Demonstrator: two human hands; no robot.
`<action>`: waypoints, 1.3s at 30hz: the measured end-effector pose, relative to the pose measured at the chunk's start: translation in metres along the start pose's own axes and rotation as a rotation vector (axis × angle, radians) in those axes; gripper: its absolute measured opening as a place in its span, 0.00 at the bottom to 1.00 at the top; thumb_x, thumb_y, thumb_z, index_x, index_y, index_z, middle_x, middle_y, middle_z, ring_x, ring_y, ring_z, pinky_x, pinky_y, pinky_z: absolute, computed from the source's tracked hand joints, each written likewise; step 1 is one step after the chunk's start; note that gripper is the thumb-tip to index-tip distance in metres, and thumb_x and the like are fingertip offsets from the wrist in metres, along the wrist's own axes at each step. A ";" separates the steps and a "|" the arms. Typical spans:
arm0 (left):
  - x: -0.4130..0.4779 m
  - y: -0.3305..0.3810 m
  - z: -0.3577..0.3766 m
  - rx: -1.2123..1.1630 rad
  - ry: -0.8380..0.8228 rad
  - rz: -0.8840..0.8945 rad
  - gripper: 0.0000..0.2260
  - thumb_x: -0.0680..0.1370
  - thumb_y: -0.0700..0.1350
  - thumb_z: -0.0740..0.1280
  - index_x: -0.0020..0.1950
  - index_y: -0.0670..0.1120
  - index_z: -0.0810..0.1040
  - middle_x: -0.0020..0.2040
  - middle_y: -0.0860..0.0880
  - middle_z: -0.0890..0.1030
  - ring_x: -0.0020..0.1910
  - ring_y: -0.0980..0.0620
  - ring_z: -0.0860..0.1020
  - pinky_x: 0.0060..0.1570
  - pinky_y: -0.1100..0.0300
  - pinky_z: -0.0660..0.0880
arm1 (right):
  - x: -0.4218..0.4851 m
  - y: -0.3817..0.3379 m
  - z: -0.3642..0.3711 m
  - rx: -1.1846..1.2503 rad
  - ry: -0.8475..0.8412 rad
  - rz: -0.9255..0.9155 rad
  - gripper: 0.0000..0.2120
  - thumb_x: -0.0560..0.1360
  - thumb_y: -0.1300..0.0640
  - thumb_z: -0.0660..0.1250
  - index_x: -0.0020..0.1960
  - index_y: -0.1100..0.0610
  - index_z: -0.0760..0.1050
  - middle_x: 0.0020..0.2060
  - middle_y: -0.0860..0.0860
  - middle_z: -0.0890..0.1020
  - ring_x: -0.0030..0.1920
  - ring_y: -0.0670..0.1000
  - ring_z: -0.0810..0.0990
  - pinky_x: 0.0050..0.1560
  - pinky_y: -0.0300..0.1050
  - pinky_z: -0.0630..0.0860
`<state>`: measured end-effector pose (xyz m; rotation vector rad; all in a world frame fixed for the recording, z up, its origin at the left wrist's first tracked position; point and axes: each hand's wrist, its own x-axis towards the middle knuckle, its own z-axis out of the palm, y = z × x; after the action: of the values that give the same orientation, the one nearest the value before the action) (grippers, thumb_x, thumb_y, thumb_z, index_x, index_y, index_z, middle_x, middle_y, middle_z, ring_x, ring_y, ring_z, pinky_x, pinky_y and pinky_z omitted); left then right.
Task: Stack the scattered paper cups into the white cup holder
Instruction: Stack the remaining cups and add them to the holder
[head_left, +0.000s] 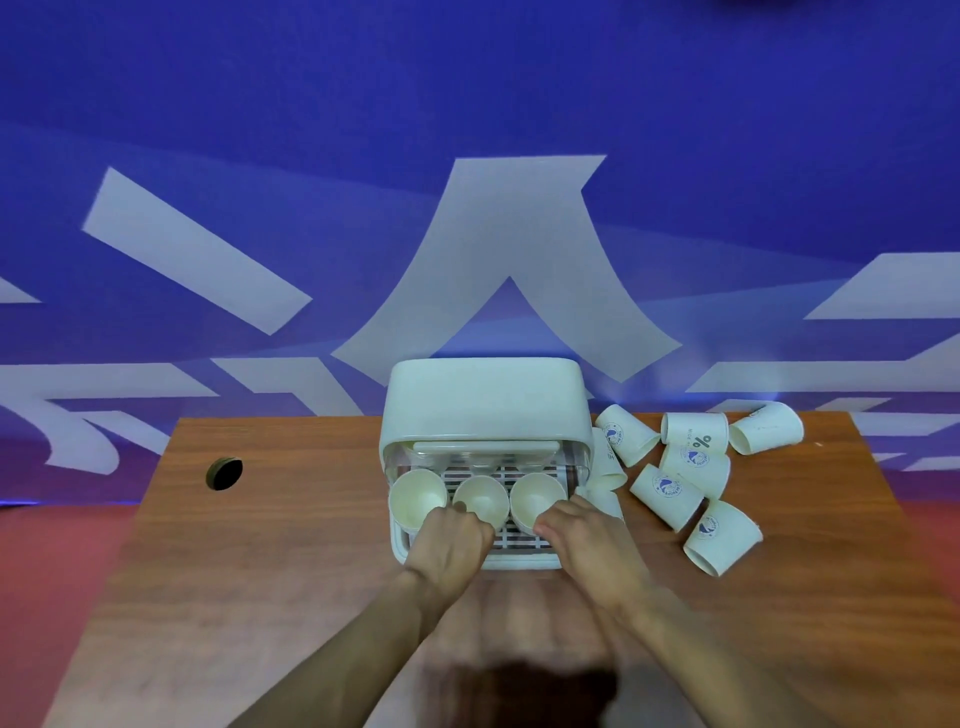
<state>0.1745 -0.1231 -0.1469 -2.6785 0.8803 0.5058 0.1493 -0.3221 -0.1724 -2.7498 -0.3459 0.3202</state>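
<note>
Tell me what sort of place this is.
Probably an office or a staged demo corner: a wood-grain desk with a cable hole, against a blue wall bearing large white characters, over a red floor.

A brown wooden table (260, 571) has a dark round grommet (224, 473) near its far left corner. Behind it hangs a blue backdrop (467, 78) with large white shapes (509, 234). A red floor (47, 545) shows at the left.
</note>
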 end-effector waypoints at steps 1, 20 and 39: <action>-0.001 0.001 -0.001 0.002 0.001 -0.002 0.14 0.72 0.30 0.62 0.49 0.46 0.78 0.46 0.45 0.82 0.47 0.46 0.77 0.35 0.56 0.66 | 0.000 -0.001 -0.001 -0.003 -0.003 0.001 0.12 0.82 0.49 0.57 0.56 0.49 0.78 0.52 0.43 0.79 0.55 0.46 0.73 0.46 0.45 0.73; 0.075 0.148 -0.075 0.155 0.252 0.420 0.08 0.78 0.36 0.59 0.57 0.42 0.72 0.51 0.43 0.76 0.49 0.43 0.74 0.31 0.53 0.62 | -0.127 0.153 -0.045 0.069 0.176 0.355 0.13 0.77 0.51 0.61 0.61 0.43 0.73 0.63 0.36 0.73 0.45 0.46 0.82 0.40 0.43 0.75; 0.181 0.193 -0.080 0.543 0.069 0.795 0.06 0.76 0.37 0.65 0.50 0.46 0.79 0.46 0.47 0.77 0.46 0.46 0.73 0.36 0.57 0.73 | -0.105 0.241 -0.018 0.434 0.044 0.488 0.14 0.76 0.48 0.66 0.60 0.42 0.73 0.49 0.38 0.82 0.49 0.46 0.81 0.49 0.45 0.77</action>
<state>0.2124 -0.3951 -0.1781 -1.7999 1.8009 0.2601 0.1022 -0.5758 -0.2259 -2.3684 0.3760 0.3995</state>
